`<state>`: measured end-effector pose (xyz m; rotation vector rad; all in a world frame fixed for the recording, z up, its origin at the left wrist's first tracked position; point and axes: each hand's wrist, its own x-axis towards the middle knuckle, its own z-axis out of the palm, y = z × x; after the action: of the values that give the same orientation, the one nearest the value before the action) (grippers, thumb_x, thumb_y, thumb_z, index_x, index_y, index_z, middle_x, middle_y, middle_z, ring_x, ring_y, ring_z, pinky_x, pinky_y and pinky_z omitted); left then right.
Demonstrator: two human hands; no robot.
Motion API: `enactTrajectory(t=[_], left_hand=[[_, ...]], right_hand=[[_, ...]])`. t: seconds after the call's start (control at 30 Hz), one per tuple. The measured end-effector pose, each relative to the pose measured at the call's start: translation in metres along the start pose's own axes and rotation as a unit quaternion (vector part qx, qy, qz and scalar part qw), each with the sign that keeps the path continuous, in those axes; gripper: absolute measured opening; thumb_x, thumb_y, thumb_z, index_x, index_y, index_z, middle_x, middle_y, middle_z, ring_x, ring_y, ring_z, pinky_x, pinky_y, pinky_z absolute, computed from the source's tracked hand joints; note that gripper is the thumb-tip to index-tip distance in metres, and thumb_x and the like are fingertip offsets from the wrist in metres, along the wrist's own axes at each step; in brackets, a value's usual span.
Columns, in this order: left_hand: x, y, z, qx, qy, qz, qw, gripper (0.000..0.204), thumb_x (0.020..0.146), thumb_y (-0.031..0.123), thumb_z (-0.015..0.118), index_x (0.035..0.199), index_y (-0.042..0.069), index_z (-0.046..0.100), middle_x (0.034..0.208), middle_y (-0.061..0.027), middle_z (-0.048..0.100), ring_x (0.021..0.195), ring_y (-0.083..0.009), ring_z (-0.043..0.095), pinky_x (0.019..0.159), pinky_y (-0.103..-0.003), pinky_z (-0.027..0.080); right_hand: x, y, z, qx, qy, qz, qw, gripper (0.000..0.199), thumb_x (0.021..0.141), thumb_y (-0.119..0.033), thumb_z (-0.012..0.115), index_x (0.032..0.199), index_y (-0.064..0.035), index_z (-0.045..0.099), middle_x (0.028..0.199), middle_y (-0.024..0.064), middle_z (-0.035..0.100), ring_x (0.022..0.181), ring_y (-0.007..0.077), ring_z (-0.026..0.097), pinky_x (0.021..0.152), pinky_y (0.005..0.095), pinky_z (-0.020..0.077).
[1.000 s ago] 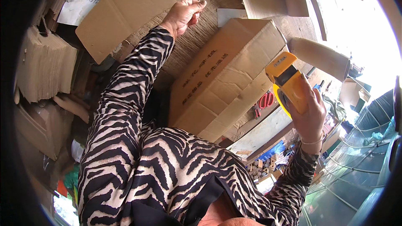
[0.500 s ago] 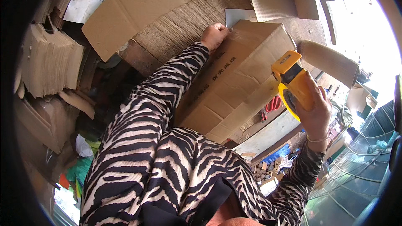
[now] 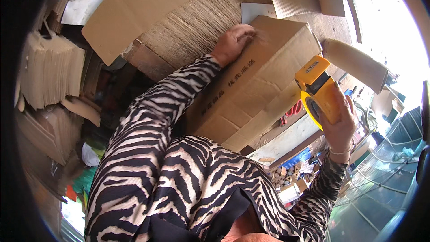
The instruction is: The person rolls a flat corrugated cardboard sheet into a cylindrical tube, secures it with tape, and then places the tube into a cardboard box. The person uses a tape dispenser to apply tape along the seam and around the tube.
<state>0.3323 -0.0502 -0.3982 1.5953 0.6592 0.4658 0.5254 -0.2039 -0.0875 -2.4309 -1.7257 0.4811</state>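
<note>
A brown cardboard box (image 3: 251,94) lies slanted in front of me, with dark printing on its side and clear tape along it. My left hand (image 3: 233,42) rests against the box's far left end, with the knuckles bent. Motion smears its fingertips, so their grip cannot be made out. On the right, my right hand (image 3: 342,123) is closed around a yellow tape dispenser (image 3: 329,98). The dispenser's head points up and left, beside the box's right side. A round roll with a yellow rim (image 3: 310,110) shows on it.
Red-handled scissors (image 3: 292,113) lie right of the box. Flat cardboard (image 3: 148,9) and a rough wooden board (image 3: 192,27) are behind my left arm. Stacked cardboard sheets (image 3: 51,69) stand at the left. A curved cardboard piece (image 3: 354,65) lies beyond the dispenser.
My left hand has shifted slightly right along the box's far end, from a tight pinch to a less curled, blurred pose. The dispenser in my right hand has moved slightly right.
</note>
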Motion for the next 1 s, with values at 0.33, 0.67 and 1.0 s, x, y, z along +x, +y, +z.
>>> enactTrajectory(t=[0.33, 0.67, 1.0], left_hand=[[0.037, 0.014, -0.007, 0.139, -0.023, 0.115, 0.983, 0.040, 0.102, 0.030, 0.058, 0.131, 0.003, 0.063, 0.136, -0.0168, 0.062, 0.125, -0.0330, 0.060, 0.106, -0.040, 0.048], [0.170, 0.201, 0.049, 0.396, -0.500, 0.184, 0.747, 0.053, 0.096, 0.056, 0.058, 0.116, 0.008, 0.072, 0.105, -0.0150, 0.073, 0.104, -0.0332, 0.067, 0.093, -0.043, 0.052], [0.159, 0.194, 0.045, 0.512, -0.402, 0.252, 0.716, 0.068, 0.089, 0.075, 0.051, 0.108, 0.014, 0.074, 0.104, -0.0107, 0.072, 0.106, -0.0281, 0.065, 0.090, -0.042, 0.053]], right_hand=[[-0.001, 0.004, -0.003, 0.045, 0.029, 0.005, 0.999, 0.064, 0.064, 0.000, 0.082, 0.125, -0.0118, 0.070, 0.083, 0.0099, 0.062, 0.071, 0.0284, 0.064, 0.067, 0.0356, 0.0525], [-0.005, 0.010, -0.001, 0.030, 0.072, -0.022, 0.997, 0.059, 0.068, -0.011, 0.079, 0.125, -0.0262, 0.069, 0.078, 0.0082, 0.058, 0.069, 0.0305, 0.064, 0.062, 0.0399, 0.0527], [-0.052, 0.055, -0.009, 0.032, 0.045, -0.024, 0.998, 0.064, 0.073, -0.012, 0.078, 0.132, -0.0322, 0.065, 0.075, 0.0089, 0.055, 0.064, 0.0300, 0.062, 0.060, 0.0411, 0.0519]])
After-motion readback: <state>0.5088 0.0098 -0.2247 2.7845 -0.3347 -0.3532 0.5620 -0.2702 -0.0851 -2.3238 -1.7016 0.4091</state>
